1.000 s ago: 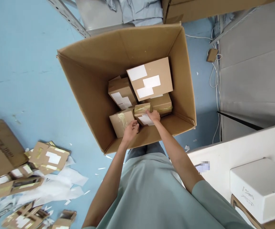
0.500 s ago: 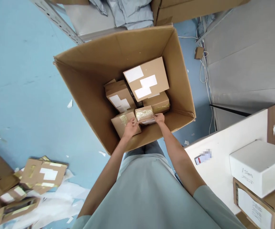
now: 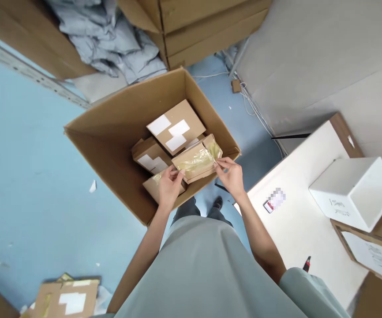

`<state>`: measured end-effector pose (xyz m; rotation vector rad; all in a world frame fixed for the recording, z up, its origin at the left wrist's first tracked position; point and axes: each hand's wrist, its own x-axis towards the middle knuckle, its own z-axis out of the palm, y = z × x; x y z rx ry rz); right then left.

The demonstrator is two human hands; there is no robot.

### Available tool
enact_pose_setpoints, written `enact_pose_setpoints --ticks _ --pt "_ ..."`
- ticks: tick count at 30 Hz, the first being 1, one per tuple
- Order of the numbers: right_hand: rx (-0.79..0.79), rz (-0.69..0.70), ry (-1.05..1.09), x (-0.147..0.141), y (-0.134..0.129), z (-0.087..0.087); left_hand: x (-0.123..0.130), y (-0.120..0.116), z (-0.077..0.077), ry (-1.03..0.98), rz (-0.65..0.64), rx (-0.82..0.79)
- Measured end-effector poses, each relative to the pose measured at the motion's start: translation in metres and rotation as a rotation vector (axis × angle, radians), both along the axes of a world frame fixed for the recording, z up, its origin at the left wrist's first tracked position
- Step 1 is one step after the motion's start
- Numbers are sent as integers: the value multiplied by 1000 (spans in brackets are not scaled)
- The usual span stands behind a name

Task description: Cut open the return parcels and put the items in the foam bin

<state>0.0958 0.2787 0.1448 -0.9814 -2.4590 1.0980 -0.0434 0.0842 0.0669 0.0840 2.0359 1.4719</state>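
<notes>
A small brown cardboard box (image 3: 196,161) with shiny clear tape across it is held between my two hands, over the near right side of a large open carton (image 3: 108,106). My left hand (image 3: 170,186) pinches its left end, and my right hand (image 3: 230,175) grips its right end. Deeper in the carton lie a flat box with white labels (image 3: 191,117), another labelled box (image 3: 153,152) to its left and a taped box (image 3: 151,185) beneath my left hand. What lies directly under the held box is hidden.
On the right, a white table (image 3: 286,238) carries a phone (image 3: 270,205), a white bin (image 3: 346,190) and a red-and-black cutter (image 3: 306,264). Grey bags (image 3: 118,44) and large cartons (image 3: 211,26) occupy the shelf behind. Flattened cardboard (image 3: 68,298) lies on the floor at lower left.
Both hands have lifted the small taped box up from inside the large carton towards me. The view has turned, so the table and its cutter show more.
</notes>
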Motion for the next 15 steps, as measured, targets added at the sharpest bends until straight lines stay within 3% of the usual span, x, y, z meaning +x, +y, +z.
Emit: enact_pose_setpoints --ticks 2,4,7,11,15 --pt "119 -23 75 35 5 41 25 11 33 27 -67 42" --pt "245 -59 114 75 10 73 62 28 56 25 -150 82" --pt "376 -71 135 146 22 101 136 59 68 -45 -327 144" --pt "452 -100 77 257 41 102 248 102 55 -169 -635 185" --pt "442 -241 23 379 56 75 347 138 33 -241 -894 139"
